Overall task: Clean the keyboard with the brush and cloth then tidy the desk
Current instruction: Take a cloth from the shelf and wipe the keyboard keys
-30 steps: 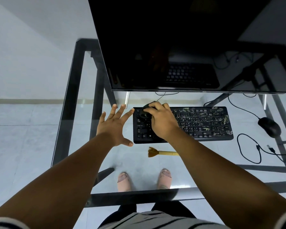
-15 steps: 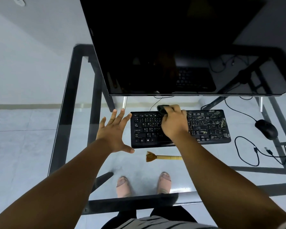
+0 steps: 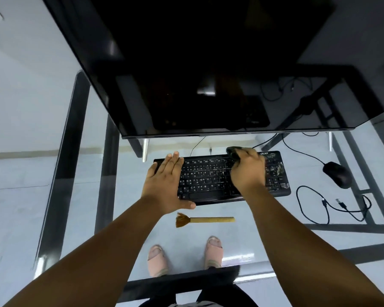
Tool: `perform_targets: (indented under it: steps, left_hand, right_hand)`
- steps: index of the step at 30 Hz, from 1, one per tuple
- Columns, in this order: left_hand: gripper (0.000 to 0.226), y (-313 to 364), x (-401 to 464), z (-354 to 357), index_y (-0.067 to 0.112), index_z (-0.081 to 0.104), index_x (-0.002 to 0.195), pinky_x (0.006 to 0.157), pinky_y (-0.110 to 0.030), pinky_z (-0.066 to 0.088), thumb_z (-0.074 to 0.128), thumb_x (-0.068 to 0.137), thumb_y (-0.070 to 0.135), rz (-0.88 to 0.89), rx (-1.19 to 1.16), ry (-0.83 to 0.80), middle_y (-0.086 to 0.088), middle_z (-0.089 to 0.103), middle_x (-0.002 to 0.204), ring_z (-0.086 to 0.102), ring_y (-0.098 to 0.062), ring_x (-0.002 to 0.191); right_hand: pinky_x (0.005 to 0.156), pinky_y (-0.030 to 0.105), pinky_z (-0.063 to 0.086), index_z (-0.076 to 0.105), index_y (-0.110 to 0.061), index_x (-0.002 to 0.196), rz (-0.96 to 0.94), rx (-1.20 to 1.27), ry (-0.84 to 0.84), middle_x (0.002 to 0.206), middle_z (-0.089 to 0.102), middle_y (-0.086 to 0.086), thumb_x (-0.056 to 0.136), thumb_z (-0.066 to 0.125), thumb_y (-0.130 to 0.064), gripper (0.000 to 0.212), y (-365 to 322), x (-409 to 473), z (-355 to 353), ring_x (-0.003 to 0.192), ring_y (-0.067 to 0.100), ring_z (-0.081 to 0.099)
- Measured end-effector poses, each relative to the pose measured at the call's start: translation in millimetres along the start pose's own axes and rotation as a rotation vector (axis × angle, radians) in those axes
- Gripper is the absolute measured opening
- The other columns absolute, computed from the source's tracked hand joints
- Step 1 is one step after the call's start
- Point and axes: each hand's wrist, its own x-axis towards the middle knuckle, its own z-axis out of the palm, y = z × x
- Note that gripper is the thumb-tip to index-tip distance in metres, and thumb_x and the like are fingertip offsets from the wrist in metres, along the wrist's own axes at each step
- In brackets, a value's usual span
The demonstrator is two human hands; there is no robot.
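A: Why is the brush [image 3: 205, 220] lying near the wrists, untouched?
B: Probably the cloth's turn. The left hand [image 3: 166, 185], flat, steadies the keyboard [image 3: 208, 178]; beyond it the right hand [image 3: 248, 171] grips the cloth [image 3: 232, 152], wiping the top row.

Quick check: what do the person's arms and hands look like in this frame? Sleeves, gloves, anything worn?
Both forearms are bare right down to the bottom edge of the frame; no sleeves show. The left hand and right hand are bare too: no gloves, and no rings, watch or wristband that I can see.
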Motion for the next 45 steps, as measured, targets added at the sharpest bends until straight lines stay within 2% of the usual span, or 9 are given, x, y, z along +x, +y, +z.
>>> perform_targets:
  steps: [6, 11, 14, 18, 22, 28, 36, 42, 45]
  left_hand:
    - [0.141, 16, 19, 2, 0.02, -0.012, 0.154, 0.122, -0.046, -0.002, 0.065, 0.053, 0.082, -0.07, 0.034, -0.042, 0.004, -0.016, 0.163, -0.014, -0.015, 0.149]
    - [0.144, 21, 18, 5, 0.024, -0.01, 0.154, 0.122, -0.044, -0.002, 0.067, 0.049, 0.084, -0.083, -0.008, -0.036, 0.008, -0.013, 0.163, -0.012, -0.012, 0.15]
    - [0.144, 20, 21, 2, 0.025, -0.007, 0.154, 0.122, -0.043, 0.0, 0.069, 0.046, 0.083, -0.096, -0.015, -0.021, 0.008, -0.008, 0.163, -0.008, -0.013, 0.15]
    - [0.145, 21, 23, 0, 0.025, -0.004, 0.155, 0.122, -0.043, 0.003, 0.07, 0.044, 0.083, -0.096, -0.012, -0.015, 0.008, -0.004, 0.164, -0.005, -0.013, 0.15]
    - [0.145, 22, 23, 2, 0.026, -0.005, 0.155, 0.122, -0.041, 0.0, 0.07, 0.044, 0.082, -0.098, -0.032, -0.011, 0.009, -0.006, 0.163, -0.007, -0.011, 0.15]
    - [0.146, 21, 21, 4, 0.026, -0.011, 0.154, 0.121, -0.04, -0.006, 0.07, 0.047, 0.082, -0.095, -0.06, -0.021, 0.01, -0.015, 0.162, -0.015, -0.009, 0.148]
    - [0.144, 24, 19, 3, 0.024, -0.011, 0.154, 0.121, -0.04, -0.006, 0.073, 0.05, 0.078, -0.109, -0.06, -0.026, 0.008, -0.016, 0.162, -0.016, -0.011, 0.149]
    - [0.144, 24, 19, 2, 0.024, -0.011, 0.155, 0.122, -0.04, -0.005, 0.074, 0.051, 0.076, -0.105, -0.058, -0.032, 0.008, -0.017, 0.162, -0.016, -0.012, 0.149]
    - [0.144, 22, 20, 2, 0.023, -0.01, 0.155, 0.122, -0.04, -0.004, 0.074, 0.051, 0.076, -0.107, -0.05, -0.033, 0.007, -0.015, 0.163, -0.014, -0.012, 0.149]
  right_hand:
    - [0.106, 0.036, 0.041, 0.056, -0.022, 0.135, -0.362, 0.054, -0.147, 0.14, 0.046, -0.004, 0.09, 0.048, -0.005, 0.049, -18, -15, 5, 0.121, 0.024, 0.04]
    - [0.102, 0.041, 0.046, 0.062, -0.016, 0.129, -0.081, 0.026, 0.006, 0.137, 0.053, 0.003, 0.085, 0.049, 0.001, 0.049, 43, -3, -13, 0.115, 0.031, 0.047]
    - [0.103, 0.037, 0.041, 0.06, -0.016, 0.13, -0.027, 0.025, 0.013, 0.137, 0.053, 0.004, 0.086, 0.048, 0.0, 0.049, 33, 3, -10, 0.116, 0.031, 0.046]
    - [0.104, 0.032, 0.042, 0.056, -0.023, 0.135, -0.28, 0.068, -0.113, 0.139, 0.047, -0.005, 0.088, 0.048, -0.002, 0.052, -13, -15, 3, 0.116, 0.022, 0.041]
    - [0.097, 0.033, 0.048, 0.06, -0.021, 0.131, -0.456, 0.084, -0.15, 0.137, 0.05, -0.004, 0.086, 0.05, -0.002, 0.05, -1, -19, 4, 0.112, 0.024, 0.044]
    - [0.098, 0.039, 0.047, 0.061, -0.015, 0.13, -0.093, 0.089, 0.005, 0.136, 0.051, 0.005, 0.086, 0.049, -0.001, 0.047, 30, -8, -7, 0.11, 0.03, 0.044]
    - [0.096, 0.034, 0.047, 0.06, -0.024, 0.13, -0.511, 0.074, -0.205, 0.138, 0.048, -0.004, 0.085, 0.049, -0.002, 0.051, 4, -24, 2, 0.111, 0.025, 0.043]
    - [0.09, 0.043, 0.052, 0.068, -0.015, 0.12, -0.184, 0.108, 0.029, 0.129, 0.058, 0.006, 0.081, 0.054, 0.003, 0.046, 45, -26, -2, 0.104, 0.031, 0.047]
    - [0.09, 0.035, 0.051, 0.067, -0.017, 0.122, -0.247, 0.109, -0.015, 0.13, 0.056, 0.003, 0.081, 0.054, 0.001, 0.047, 17, -35, 4, 0.105, 0.028, 0.046]
